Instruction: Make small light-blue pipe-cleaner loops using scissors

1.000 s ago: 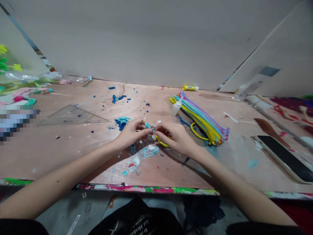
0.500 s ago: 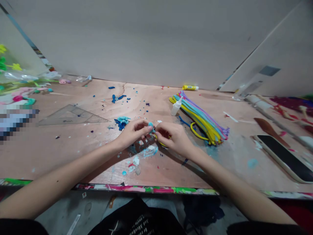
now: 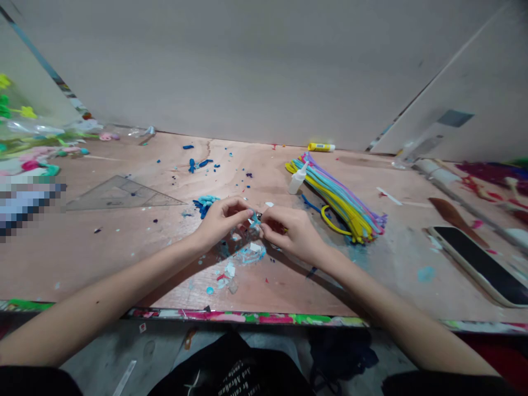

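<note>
Over the middle of the table, my left hand [image 3: 225,221] pinches a small light-blue pipe cleaner piece [image 3: 254,219] between thumb and fingertips. My right hand [image 3: 291,231] is closed just to the right, thumb against fingers, with its tips at the same piece. A bit of yellow shows inside the right hand's curled fingers; what it is stays mostly hidden. Behind my left hand lies a heap of blue and light-blue pieces [image 3: 203,205]. To the right of my right hand rests a bundle of yellow, light-blue and purple pipe cleaners [image 3: 340,201], with a small white squeeze bottle [image 3: 298,180] against it.
A clear set square [image 3: 124,193] lies at the left. At the back is a yellow glue stick [image 3: 320,147]. A phone [image 3: 480,267] and a brown wooden tool [image 3: 456,220] lie at the right. Blue scraps and paper bits litter the tabletop; colourful craft pieces [image 3: 37,165] crowd the far left.
The light-blue piece has turned and dropped slightly between my fingertips. My left fingers have shifted a little; the right hand is nearly unmoved.
</note>
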### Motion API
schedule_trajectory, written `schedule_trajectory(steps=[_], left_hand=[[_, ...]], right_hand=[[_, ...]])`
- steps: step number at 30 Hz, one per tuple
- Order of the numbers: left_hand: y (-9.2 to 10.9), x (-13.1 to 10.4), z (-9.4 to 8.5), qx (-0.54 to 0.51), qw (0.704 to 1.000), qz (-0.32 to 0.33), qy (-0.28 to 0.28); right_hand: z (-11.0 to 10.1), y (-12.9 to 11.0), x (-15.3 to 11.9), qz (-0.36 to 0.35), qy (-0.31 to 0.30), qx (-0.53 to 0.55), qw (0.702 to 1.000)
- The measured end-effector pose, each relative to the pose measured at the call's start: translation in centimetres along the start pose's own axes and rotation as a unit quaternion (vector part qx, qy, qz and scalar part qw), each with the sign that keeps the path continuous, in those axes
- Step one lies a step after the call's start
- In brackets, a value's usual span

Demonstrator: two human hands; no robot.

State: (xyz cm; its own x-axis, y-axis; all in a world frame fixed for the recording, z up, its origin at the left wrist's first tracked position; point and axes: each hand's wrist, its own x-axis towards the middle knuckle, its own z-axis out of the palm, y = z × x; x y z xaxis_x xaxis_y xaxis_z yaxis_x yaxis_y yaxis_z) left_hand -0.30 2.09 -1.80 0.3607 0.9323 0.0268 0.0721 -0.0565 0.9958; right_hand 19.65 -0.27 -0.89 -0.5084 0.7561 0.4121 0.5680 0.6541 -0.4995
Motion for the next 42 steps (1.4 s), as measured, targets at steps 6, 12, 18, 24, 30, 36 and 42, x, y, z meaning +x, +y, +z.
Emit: schedule_trajectory(steps=[6,12,18,24,30,36,42], left_hand=[[-0.2,0.0,0.3,-0.052,0.998,-0.013,-0.020],[-0.4,0.0,0.5,-0.053,0.996,-0.012,-0.068],[0.5,-0.4,0.5,-0.061,0.995,-0.042,-0.070],[0.6,-0.4,0.4,-0.079,0.992,-0.060,-0.076],[0.2,-0.2,0.3,-0.116,0.987,-0.072,-0.084],[-0.1,-0.2,0.6,-0.142,0.985,-0.087,-0.046],[-0.1,0.1,0.4,-0.118,0.991,-0.057,-0.013]], right_hand=[[0.1,0.3,0.0,0.007,0.014,0.002,1.000],[0.1,0.6,0.1,0.022,0.026,0.040,0.999],[0.0,0.6,0.3,0.041,0.020,0.091,0.995],[0.1,0.7,0.4,0.057,0.014,0.150,0.987],[0.1,0.7,0.5,0.070,0.013,0.176,0.982],[0.3,0.7,0.5,0.066,0.004,0.159,0.985],[0.5,0.7,0.4,0.075,-0.009,0.175,0.982]])
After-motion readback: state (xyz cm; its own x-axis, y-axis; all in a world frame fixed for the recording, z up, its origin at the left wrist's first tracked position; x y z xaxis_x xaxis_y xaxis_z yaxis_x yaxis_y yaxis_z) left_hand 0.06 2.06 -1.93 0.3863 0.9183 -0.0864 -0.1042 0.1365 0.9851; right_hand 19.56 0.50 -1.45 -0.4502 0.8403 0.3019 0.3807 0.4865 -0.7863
